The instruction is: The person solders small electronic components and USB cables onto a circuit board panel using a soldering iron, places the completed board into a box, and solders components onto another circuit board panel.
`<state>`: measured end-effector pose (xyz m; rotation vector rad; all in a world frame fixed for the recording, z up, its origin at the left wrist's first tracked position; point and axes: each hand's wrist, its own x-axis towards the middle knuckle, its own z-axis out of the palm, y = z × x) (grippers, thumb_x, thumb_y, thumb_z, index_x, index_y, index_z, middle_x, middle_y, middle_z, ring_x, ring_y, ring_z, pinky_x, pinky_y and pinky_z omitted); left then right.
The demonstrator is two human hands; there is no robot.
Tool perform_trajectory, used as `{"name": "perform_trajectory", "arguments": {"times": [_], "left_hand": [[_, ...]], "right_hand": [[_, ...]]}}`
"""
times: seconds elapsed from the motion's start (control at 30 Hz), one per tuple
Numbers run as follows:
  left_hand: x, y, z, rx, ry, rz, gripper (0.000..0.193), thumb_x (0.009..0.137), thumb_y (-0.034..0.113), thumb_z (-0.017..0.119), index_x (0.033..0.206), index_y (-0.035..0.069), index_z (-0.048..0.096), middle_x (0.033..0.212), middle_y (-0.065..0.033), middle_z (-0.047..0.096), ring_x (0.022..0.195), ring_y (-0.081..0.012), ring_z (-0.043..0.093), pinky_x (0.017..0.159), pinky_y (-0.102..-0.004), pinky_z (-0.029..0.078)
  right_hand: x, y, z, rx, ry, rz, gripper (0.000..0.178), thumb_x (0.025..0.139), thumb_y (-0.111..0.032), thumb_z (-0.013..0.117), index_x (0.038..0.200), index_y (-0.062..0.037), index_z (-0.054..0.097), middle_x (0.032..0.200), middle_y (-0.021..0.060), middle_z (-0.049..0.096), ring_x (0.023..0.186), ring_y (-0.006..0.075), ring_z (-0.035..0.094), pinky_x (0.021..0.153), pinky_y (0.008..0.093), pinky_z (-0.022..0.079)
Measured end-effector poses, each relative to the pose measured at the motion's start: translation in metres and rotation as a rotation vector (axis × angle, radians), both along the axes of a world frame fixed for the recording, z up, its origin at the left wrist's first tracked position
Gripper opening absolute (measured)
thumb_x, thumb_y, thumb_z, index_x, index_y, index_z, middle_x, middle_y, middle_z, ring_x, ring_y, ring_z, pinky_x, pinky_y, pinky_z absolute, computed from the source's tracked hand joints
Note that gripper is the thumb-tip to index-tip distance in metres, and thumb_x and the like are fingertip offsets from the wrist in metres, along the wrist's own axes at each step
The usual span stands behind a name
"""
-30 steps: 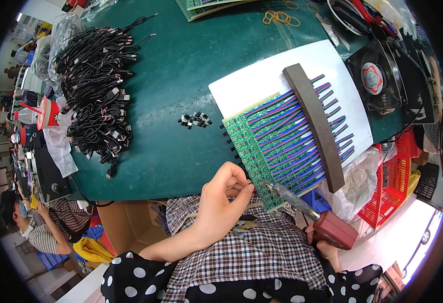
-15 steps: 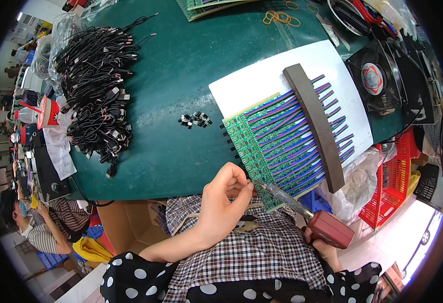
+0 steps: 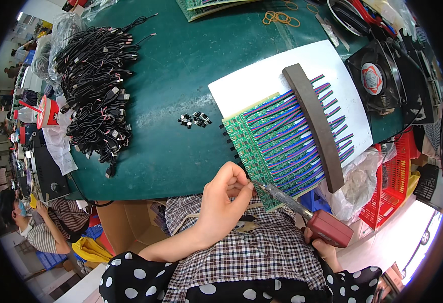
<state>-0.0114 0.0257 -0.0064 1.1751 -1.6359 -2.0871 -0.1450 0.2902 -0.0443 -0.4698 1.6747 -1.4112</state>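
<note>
A panel of green circuit boards (image 3: 249,146) lies at the table's near edge, with blue, red and black wires (image 3: 282,132) running off to the right. A dark flat bar (image 3: 316,129) rests across those wires. At the panel's near left corner my left hand (image 3: 224,202) is closed in a pinch; what its fingertips hold is too small to make out. My right hand (image 3: 322,246) grips a soldering gun (image 3: 330,229) with a dark red body, partly hiding the fingers. Its tip meets the board edge right beside my left fingertips. Small black parts line the panel's left edge.
Small black-and-silver parts (image 3: 194,119) lie mid-table. A heap of black cables (image 3: 100,96) covers the left side. White paper (image 3: 241,91) lies under the wires. A fan (image 3: 375,78) stands at right, above a red basket (image 3: 383,197). Rubber bands (image 3: 281,19) lie at the back.
</note>
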Motion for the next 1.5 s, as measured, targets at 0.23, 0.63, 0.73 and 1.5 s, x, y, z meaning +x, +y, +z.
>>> {"name": "perform_trajectory", "arguments": {"times": [0.23,0.63,0.73,1.5], "left_hand": [[0.001,-0.002,-0.003,0.02,0.004,-0.016,0.016,0.086,-0.011,0.051,0.091,0.002,0.042,0.086,-0.0068,0.059,0.083,-0.0111,0.062,0.073,-0.0228,0.05],[0.015,-0.062,-0.008,-0.311,-0.036,0.251,0.012,0.089,-0.003,0.051,0.099,0.002,0.045,0.084,-0.0109,0.063,0.066,-0.0127,0.061,0.061,-0.0222,0.048],[0.016,-0.097,-0.012,-0.742,-0.334,0.281,0.031,0.083,-0.001,0.061,0.111,0.0,0.049,0.087,-0.0063,0.057,0.063,-0.0076,0.052,0.058,-0.0207,0.043],[0.021,-0.117,-0.013,-0.962,-0.444,0.038,0.011,0.077,-0.003,0.064,0.087,-0.004,0.06,0.079,-0.012,0.059,0.063,-0.0214,0.055,0.063,-0.0313,0.047]], "right_hand": [[-0.001,-0.016,0.017,-0.058,-0.145,-0.048,0.063,0.065,-0.032,0.082,0.106,0.0097,0.059,0.076,0.0075,0.065,0.058,0.0103,0.059,0.054,0.0224,0.046],[-0.002,-0.004,0.008,-0.053,-0.097,0.007,0.06,0.067,-0.036,0.081,0.102,0.008,0.061,0.076,0.0069,0.064,0.06,0.0119,0.06,0.057,0.0227,0.046],[-0.003,0.002,0.006,-0.042,-0.044,0.016,0.059,0.067,-0.035,0.082,0.101,0.0087,0.061,0.076,0.0076,0.064,0.059,0.0122,0.059,0.055,0.0224,0.045],[-0.004,0.014,0.001,0.0,0.052,0.102,0.054,0.069,-0.038,0.078,0.096,0.0062,0.063,0.074,0.0062,0.063,0.061,0.0142,0.06,0.056,0.0251,0.045]]}}
